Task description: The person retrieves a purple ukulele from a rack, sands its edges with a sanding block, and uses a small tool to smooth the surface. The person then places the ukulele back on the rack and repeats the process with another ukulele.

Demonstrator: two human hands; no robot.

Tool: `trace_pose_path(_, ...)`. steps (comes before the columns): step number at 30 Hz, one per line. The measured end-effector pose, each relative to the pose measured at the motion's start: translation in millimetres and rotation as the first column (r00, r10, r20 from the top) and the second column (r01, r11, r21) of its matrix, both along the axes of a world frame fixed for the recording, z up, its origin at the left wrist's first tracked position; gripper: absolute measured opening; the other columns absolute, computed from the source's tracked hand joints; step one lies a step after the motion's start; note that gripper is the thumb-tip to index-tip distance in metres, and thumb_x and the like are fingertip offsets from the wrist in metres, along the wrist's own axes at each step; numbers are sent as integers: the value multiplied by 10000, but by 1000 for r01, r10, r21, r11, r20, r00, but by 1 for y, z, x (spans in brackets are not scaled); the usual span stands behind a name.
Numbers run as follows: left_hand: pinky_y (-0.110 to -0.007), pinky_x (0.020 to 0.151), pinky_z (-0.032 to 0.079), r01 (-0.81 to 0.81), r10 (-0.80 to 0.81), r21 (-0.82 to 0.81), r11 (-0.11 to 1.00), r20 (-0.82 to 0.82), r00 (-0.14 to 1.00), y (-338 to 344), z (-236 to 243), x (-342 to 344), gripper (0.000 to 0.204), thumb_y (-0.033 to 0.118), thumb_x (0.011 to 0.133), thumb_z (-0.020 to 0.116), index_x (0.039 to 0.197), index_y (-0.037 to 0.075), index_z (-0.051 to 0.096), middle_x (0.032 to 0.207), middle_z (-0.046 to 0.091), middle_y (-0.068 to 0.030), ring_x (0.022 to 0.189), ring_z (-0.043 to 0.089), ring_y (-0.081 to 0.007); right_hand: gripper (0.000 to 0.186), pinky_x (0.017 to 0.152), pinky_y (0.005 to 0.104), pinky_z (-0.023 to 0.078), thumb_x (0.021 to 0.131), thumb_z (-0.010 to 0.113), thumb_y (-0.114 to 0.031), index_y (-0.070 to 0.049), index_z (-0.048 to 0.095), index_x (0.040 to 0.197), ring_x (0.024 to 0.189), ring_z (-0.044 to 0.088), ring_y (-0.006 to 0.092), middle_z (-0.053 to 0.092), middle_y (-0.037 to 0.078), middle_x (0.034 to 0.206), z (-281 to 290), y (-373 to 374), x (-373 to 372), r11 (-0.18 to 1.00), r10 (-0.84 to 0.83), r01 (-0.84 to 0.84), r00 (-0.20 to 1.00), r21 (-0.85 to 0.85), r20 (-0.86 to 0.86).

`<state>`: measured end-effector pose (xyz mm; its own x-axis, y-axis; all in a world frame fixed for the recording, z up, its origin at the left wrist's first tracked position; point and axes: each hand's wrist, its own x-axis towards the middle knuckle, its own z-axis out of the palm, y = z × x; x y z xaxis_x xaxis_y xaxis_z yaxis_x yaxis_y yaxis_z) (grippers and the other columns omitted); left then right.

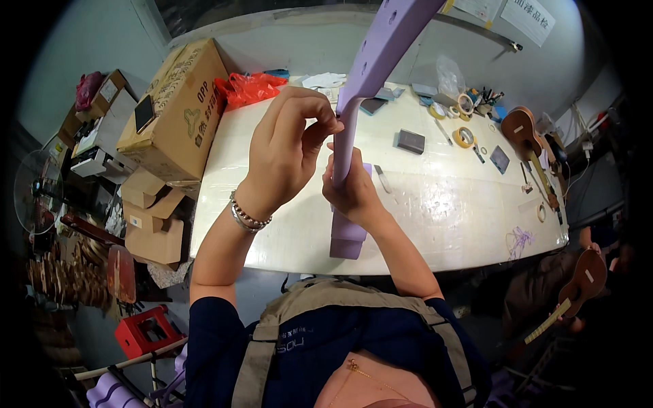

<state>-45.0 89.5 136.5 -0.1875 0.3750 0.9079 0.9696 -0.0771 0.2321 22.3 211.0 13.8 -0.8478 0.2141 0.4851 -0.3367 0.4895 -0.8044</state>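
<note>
A purple instrument neck (pixel 347 129) with holes in its headstock (pixel 391 34) rises steeply before me, headstock end toward the top. My right hand (pixel 355 190) is wrapped round its lower part. At the neck's left edge my left hand (pixel 289 139) is closed in a pinch, thumb and forefinger together against the wood. Whatever the pinch holds, if anything, is too small to make out. Below my right hand a purple block-like end (pixel 347 246) shows at the table's front edge. I cannot tell whether it belongs to the same neck.
The pale table (pixel 272 231) carries a dark sanding block (pixel 411 141), a small blade (pixel 383 179), tape rolls (pixel 464 137), purple shavings (pixel 520 239) and a red bag (pixel 252 90). A large carton (pixel 180 109) stands left. Another person at right holds a small brown guitar (pixel 583 279).
</note>
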Motion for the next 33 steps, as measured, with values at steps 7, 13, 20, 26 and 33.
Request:
trace_pose_path(7, -252, 537, 482, -40, 80, 210, 977, -184, 980, 8, -5, -4, 225, -21, 676, 726, 882, 12, 640, 817, 633, -84, 697, 626, -187, 521, 656, 275, 450, 772, 550, 60, -29, 341, 1240, 742, 507, 144, 469, 45, 830, -2, 0, 2, 999, -10, 9, 1000, -49, -15)
trace_pose_path(13, -261, 461, 450, -192, 302, 310, 931, -360, 883, 9, -9, -6, 161, 37, 689, 717, 823, 46, 629, 728, 615, -48, 588, 585, -177, 562, 649, 338, 461, 767, 617, -39, -36, 324, 1246, 748, 566, 267, 540, 123, 868, -2, -1, 3, 1000, -18, 18, 998, 9, -53)
trace_pose_path(20, -280, 523, 495, -196, 308, 314, 929, -361, 880, -4, -26, -5, 127, 86, 712, 695, 795, 88, 599, 746, 593, -29, 612, 572, -195, 637, 669, 387, 453, 863, 540, -449, -16, 309, 1270, 778, 580, 333, 558, 166, 884, 0, 8, 3, 997, 75, -75, 997, -4, -22)
trace_pose_path(26, -427, 794, 523, -68, 87, 111, 992, -184, 979, -33, -55, 29, 90, 58, 810, 578, 809, 104, 501, 828, 576, -50, 869, 654, -280, 912, 796, 294, 387, 813, 176, -746, 15, 277, 1306, 805, 484, 154, 472, 47, 855, -3, 36, -20, 993, 82, -90, 991, -79, -109)
trace_pose_path(33, -463, 980, 372, 235, -216, -49, 971, 246, 945, -89, -99, 79, 206, 21, 819, 514, 696, 123, 383, 933, 631, -78, 957, 645, -312, 927, 725, 246, 403, 776, 158, -772, -5, 317, 1272, 773, 505, 114, 473, 23, 827, 3, 70, -41, 976, 21, -33, 998, -214, -58)
